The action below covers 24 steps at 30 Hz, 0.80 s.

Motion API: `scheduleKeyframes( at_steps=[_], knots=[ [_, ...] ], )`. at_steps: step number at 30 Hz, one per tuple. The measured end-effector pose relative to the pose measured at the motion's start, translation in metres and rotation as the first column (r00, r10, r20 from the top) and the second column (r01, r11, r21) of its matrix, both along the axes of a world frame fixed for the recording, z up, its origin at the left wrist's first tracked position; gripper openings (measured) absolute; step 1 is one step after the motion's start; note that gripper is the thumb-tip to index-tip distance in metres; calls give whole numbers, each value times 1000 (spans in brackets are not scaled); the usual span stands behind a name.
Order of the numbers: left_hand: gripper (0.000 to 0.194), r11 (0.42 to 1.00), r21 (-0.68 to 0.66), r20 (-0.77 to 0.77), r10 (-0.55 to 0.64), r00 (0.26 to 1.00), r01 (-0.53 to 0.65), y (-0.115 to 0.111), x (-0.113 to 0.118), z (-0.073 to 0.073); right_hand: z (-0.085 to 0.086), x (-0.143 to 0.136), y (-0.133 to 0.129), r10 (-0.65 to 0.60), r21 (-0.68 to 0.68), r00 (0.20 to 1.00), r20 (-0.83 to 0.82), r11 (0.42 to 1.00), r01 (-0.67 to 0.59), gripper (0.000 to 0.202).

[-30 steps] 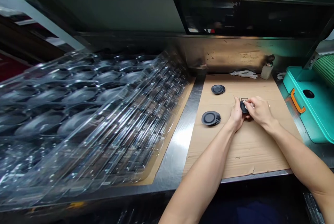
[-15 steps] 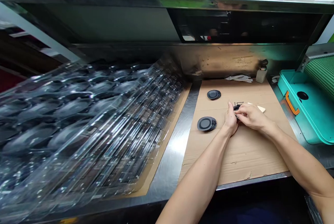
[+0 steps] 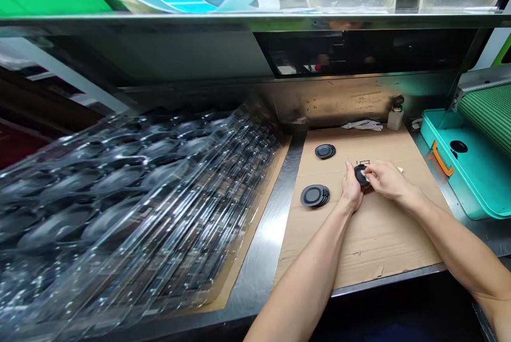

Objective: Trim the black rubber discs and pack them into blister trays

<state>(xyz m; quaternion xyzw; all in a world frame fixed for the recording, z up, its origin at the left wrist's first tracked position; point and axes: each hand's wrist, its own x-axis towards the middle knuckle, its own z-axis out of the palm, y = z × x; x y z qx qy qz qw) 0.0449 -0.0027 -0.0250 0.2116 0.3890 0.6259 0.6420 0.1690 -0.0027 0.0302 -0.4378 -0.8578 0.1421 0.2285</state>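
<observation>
My left hand (image 3: 351,189) grips a small black round disc (image 3: 360,175) over the brown cardboard sheet (image 3: 371,235). My right hand (image 3: 385,180) meets it from the right, fingertips pinching something small and pale against the disc's face. A stack of black discs (image 3: 315,195) lies just left of my left hand. A second, smaller stack of black discs (image 3: 324,151) sits farther back on the cardboard.
A tall tilted stack of clear plastic blister trays (image 3: 120,193) fills the left half of the bench. A teal bin with an orange handle (image 3: 471,166) stands at the right. A small bottle (image 3: 395,116) and a crumpled white cloth (image 3: 363,125) lie at the back wall.
The view has tilted up, showing more of the upper shelf. My hands stay together on the disc; the disc's face now shows more between them.
</observation>
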Motion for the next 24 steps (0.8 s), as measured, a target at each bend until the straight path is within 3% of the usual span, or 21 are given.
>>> scheduleKeyframes(
  at_steps=[3,7,10,14,17,19,21,24],
  knots=[
    [60,1000,10,-12,27,1000,-27,1,0,-1,-2,-7,-1,72,23,997,0,997,-72,18],
    [62,1000,7,-43,-13,999,13,1,1,-3,2,-7,-3,-98,66,991,94,994,92,24],
    [63,1000,14,-72,-8,997,9,0,2,-2,8,1,-5,-87,13,984,157,996,86,23],
    [61,999,38,-81,29,996,-26,-2,2,-2,7,0,-7,70,-117,997,-33,990,-73,16],
    [59,999,16,-28,35,999,-35,-3,0,-4,-2,-11,-7,33,-59,979,-200,997,-46,13],
    [58,1000,13,21,8,1000,-8,-3,-1,-5,-9,-16,-6,-75,2,973,-218,997,77,15],
    [58,1000,28,45,-9,999,7,-2,-1,-5,-12,-18,-6,-117,18,974,-193,992,123,15],
    [61,999,44,51,-3,999,1,-1,-2,-4,-13,-14,-4,25,-6,986,-162,1000,-26,13]
  ],
)
